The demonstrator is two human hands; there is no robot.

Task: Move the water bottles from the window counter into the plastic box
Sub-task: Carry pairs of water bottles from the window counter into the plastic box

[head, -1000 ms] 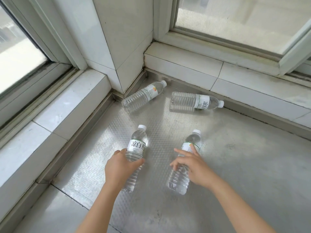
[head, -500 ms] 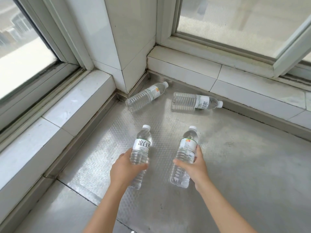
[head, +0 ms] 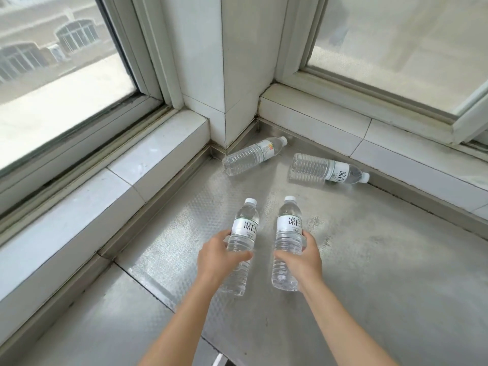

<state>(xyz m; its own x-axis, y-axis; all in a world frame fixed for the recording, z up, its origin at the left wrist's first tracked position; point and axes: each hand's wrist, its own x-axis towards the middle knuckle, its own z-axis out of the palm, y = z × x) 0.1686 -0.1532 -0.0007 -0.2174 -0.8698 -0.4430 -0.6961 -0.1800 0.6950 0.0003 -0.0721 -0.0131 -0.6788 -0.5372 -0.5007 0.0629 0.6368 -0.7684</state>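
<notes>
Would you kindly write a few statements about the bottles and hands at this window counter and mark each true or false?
1. The left hand has a grip on a water bottle. True.
2. The right hand is empty. False: it holds a second water bottle.
3. Two more bottles lie on their sides near the corner. True: one by the pillar, one by the right ledge.
4. The held bottles have blue caps. False: the caps are white.
5. The plastic box sits beside the bottles. False: no box is in view.
</notes>
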